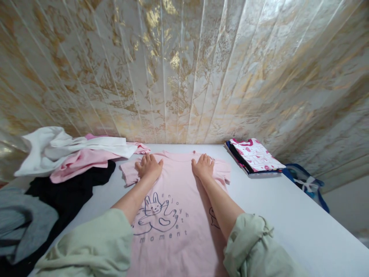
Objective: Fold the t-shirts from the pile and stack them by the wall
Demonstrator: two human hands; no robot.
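Observation:
A pink T-shirt [178, 184] with a line-drawn rabbit and lettering lies spread out flat, its neckline at the far side. My left hand [149, 166] rests on its left shoulder by the sleeve, palm down with the fingers apart. On the opposite shoulder lies my right hand [203, 166], also flat with fingers spread. Both hands touch the cloth without gripping it. My right forearm covers part of a second small print on the shirt.
The white table [259, 200] ends against a gold-patterned curtain [173, 77]. Unfolded white clothes [83, 148], black cloth [72, 188] and grey cloth [25, 219] lie at left. A folded stack of clothes [255, 156] sits back right, beside a blue-edged bag [308, 184].

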